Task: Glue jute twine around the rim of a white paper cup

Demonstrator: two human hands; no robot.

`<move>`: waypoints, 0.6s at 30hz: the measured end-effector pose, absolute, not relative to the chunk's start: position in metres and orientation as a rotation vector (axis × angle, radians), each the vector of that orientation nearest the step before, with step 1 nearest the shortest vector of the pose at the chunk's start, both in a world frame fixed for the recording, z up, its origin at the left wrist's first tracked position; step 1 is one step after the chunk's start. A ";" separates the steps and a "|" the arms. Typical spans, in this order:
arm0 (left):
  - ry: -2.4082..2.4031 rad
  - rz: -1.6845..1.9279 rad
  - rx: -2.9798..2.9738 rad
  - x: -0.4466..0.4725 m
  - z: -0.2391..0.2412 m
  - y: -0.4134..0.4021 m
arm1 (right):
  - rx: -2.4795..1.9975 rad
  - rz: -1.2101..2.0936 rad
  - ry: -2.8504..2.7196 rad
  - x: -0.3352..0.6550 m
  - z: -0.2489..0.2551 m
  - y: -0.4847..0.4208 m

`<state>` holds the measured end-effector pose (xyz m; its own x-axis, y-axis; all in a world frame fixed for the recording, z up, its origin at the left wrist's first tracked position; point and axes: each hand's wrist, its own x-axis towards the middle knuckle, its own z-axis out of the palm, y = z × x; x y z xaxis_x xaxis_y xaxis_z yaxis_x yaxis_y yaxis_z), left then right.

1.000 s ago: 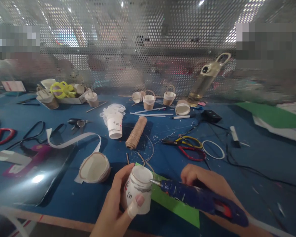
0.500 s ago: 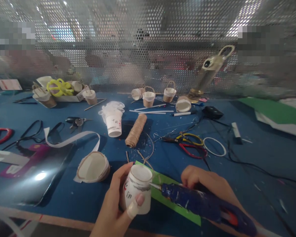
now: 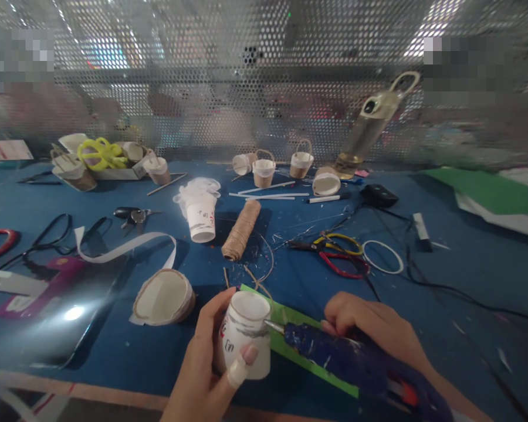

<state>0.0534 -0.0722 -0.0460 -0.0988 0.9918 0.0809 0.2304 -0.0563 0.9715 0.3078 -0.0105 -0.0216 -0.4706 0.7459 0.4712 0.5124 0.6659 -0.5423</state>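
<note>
My left hand (image 3: 205,366) is wrapped round an upside-down white paper cup (image 3: 245,334) near the table's front edge, thumb pressed on its side. My right hand (image 3: 378,331) grips a dark blue glue gun (image 3: 352,363). The gun's metal nozzle touches the cup's right side just below its upturned bottom. A thin grey line runs round the cup at that height. Under both lies a green paper sheet (image 3: 303,351). A spool of brown twine (image 3: 241,230) lies behind the cup, with loose twine ends trailing toward it.
Beside my left hand lies a twine-wrapped cup piece (image 3: 162,298) with a white paper strip. Another white cup (image 3: 201,218) stands farther back. Red and yellow pliers (image 3: 338,253), a white ring (image 3: 382,257), black cables, small finished baskets (image 3: 264,171) and a bottle (image 3: 369,126) sit before a perforated metal screen.
The view has tilted slightly, so the table items sit a little higher in the frame. The cup, both hands and the nozzle on the cup stay nearly as they were.
</note>
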 end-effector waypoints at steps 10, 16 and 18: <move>1.447 1.266 1.381 0.051 -0.055 -0.075 | -0.924 0.349 -2.162 0.309 -0.026 -0.009; 1.507 1.278 1.445 0.050 -0.057 -0.076 | -0.924 0.361 -2.149 0.306 -0.027 -0.011; 1.530 1.270 1.441 0.051 -0.056 -0.076 | -0.916 0.357 -2.139 0.304 -0.026 -0.011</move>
